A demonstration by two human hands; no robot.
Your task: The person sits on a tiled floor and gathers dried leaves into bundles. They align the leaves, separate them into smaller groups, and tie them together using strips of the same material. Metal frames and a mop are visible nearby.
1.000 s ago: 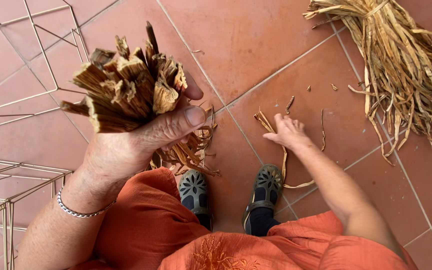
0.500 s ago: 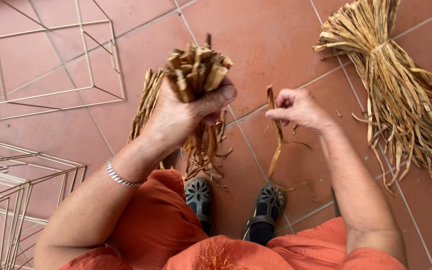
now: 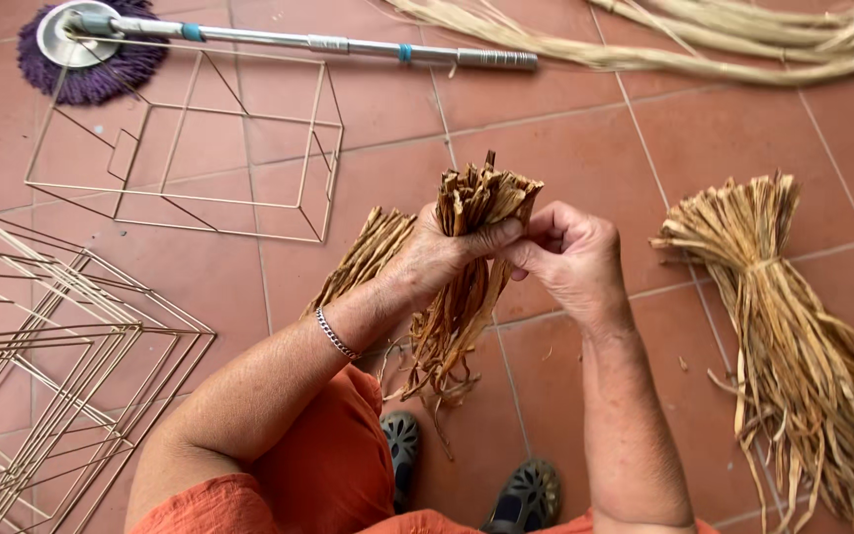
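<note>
Our right hand has come across to join our left hand; both now grasp the brown bundle of dried leaf strips.

Open floor lies just beyond the hands. Obstacles: a wire frame far left, stacked wire frames near left, a tied straw bundle right, a mop and long straw strands along the far edge.

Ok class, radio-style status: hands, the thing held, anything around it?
Left hand grips dried-leaf bundle. Right hand pinches bundle's top. Wire frames left, tied leaf sheaf right.
</note>
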